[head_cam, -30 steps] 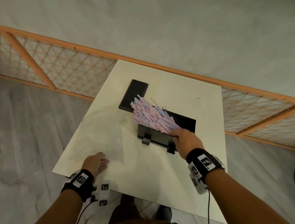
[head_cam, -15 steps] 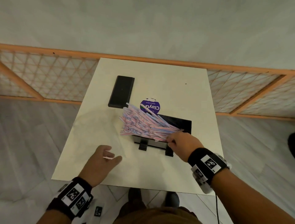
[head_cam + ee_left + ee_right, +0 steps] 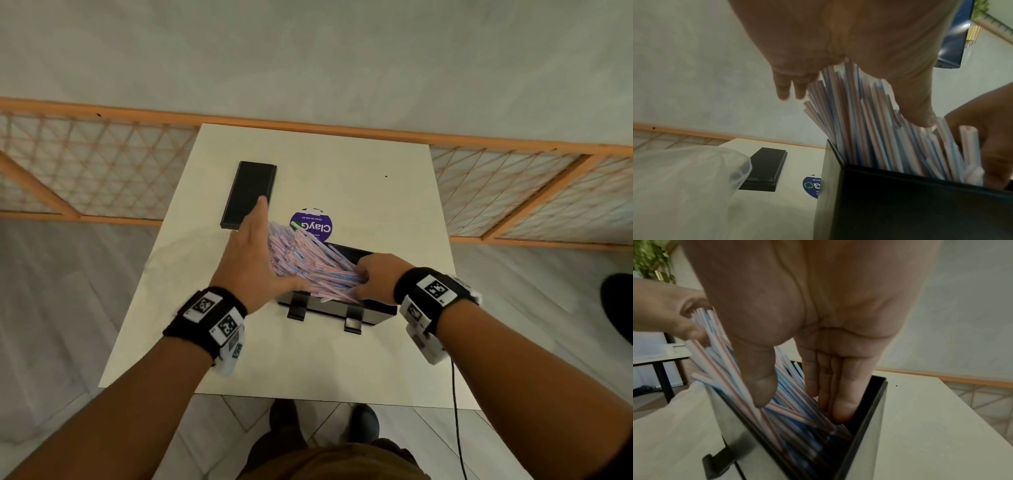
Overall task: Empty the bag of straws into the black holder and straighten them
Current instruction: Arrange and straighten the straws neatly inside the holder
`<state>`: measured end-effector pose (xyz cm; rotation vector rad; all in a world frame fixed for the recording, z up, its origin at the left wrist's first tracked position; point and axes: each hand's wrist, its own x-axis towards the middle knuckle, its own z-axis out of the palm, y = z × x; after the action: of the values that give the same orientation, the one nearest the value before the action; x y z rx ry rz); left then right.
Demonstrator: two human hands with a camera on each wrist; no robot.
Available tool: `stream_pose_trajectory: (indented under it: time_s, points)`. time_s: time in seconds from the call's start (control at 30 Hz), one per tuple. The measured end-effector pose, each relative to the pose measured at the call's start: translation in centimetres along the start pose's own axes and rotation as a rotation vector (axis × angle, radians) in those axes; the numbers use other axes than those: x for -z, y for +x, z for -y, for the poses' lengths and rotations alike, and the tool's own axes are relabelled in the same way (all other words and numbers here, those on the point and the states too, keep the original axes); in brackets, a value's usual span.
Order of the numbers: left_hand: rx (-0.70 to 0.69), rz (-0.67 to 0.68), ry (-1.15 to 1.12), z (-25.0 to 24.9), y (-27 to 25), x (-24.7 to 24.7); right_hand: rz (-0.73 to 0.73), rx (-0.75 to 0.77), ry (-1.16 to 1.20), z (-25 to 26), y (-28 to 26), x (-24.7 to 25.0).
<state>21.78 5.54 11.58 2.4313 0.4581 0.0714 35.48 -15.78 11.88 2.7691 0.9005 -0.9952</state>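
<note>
A black holder (image 3: 329,310) stands mid-table with a thick bunch of pink and blue striped straws (image 3: 301,260) fanning out of it, leaning to the left. My left hand (image 3: 255,250) lies flat against the straws' upper left ends, fingers straight. My right hand (image 3: 371,279) reaches into the holder's right end. In the right wrist view its fingers (image 3: 836,395) point straight down inside the holder (image 3: 867,415), with the thumb resting on the straws (image 3: 729,369). The left wrist view shows the straws (image 3: 859,123) under my palm and a clear plastic bag (image 3: 684,178) lying on the table.
A flat black lid (image 3: 249,195) lies at the table's far left, just beyond my left fingertips. A round purple sticker (image 3: 311,224) is behind the holder. The white table (image 3: 308,363) is small, with an orange lattice rail (image 3: 102,171) behind it.
My left hand rose from the table's near left edge and now presses flat on the straws. My right hand stayed at the holder and sank its fingers into it.
</note>
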Motion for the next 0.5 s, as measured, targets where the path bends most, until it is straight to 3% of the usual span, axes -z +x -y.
stream_pose_trajectory:
  time_s: [0.1,0.23,0.5]
  points:
    - [0.060,0.095,-0.028,0.3,1.2,0.3,0.039,0.007,-0.057,0.4,0.9,-0.3]
    - [0.080,0.044,0.008,0.8,1.1,-0.3,0.102,-0.022,-0.117,1.0,2.0,-0.9]
    - [0.142,0.052,-0.032,-0.1,-1.9,-0.6,0.032,-0.037,-0.084,1.5,3.1,-2.3]
